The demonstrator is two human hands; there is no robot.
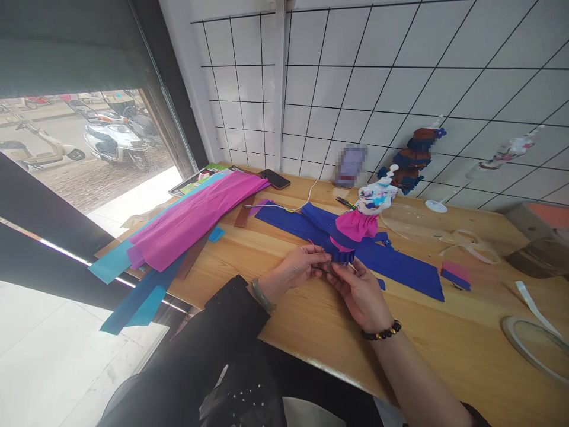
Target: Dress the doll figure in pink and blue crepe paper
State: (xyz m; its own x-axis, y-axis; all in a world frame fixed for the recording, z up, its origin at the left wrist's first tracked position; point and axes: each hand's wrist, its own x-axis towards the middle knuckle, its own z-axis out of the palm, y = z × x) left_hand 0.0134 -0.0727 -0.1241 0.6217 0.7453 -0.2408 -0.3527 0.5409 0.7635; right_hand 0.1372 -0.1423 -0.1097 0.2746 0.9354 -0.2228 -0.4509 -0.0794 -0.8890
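The left hand and right hand pinched the blue frill, fingers nearly closed, maybe to hold its folds. Blue paper lay beside the frill.

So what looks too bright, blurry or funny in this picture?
In the head view: ground outside is washed out by daylight; wall lines slant and spread; an upright thing below is pixelated; the roll at right looks soft and stretched, the held blue frill clearer.

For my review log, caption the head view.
Left hand and right hand hold a pleated blue crepe strip below a pink ruffle at a wooden table.
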